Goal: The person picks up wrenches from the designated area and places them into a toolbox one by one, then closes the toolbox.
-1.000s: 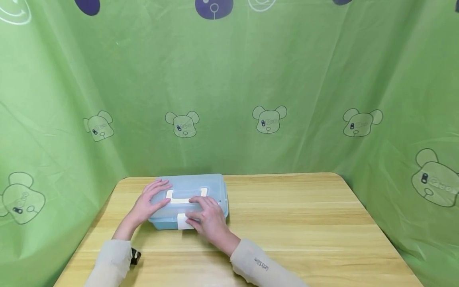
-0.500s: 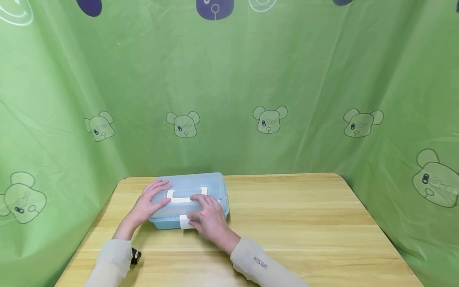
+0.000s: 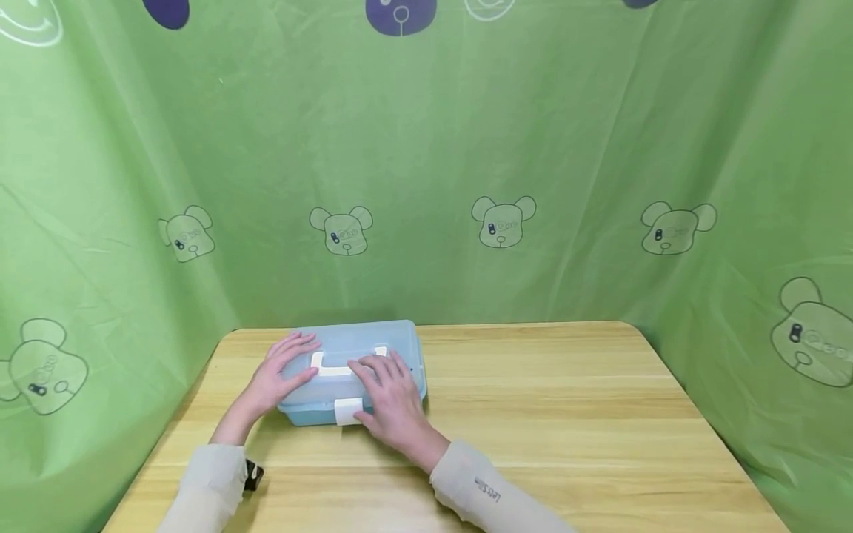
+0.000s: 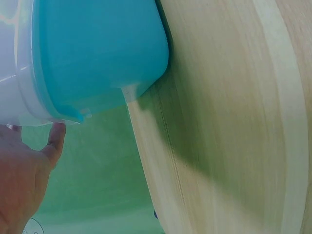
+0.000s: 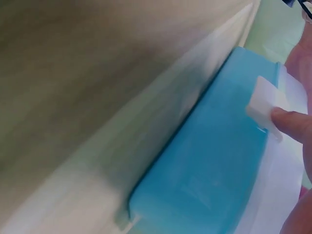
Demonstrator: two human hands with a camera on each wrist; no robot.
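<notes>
A blue plastic box (image 3: 313,417) with a translucent lid (image 3: 356,337) stands at the table's back left, lid down. On the lid lies a white handle (image 3: 329,371), and a white latch (image 3: 349,411) sits at the middle of the front. My left hand (image 3: 275,376) rests with spread fingers on the lid's left side, thumb by the handle. My right hand (image 3: 397,403) lies over the front right of the lid, fingers extended and covering part of the handle. Its thumb (image 5: 291,123) presses on the latch in the right wrist view.
The wooden table (image 3: 533,414) stretches to the right and front of the box. Green curtain (image 3: 426,163) with bear prints hangs behind the table and along both sides. A small black object (image 3: 253,474) is at the left sleeve's cuff.
My right fingers have lifted off the latch and moved up onto the lid by the handle, leaving the thumb at the latch. The left hand has stayed in place.
</notes>
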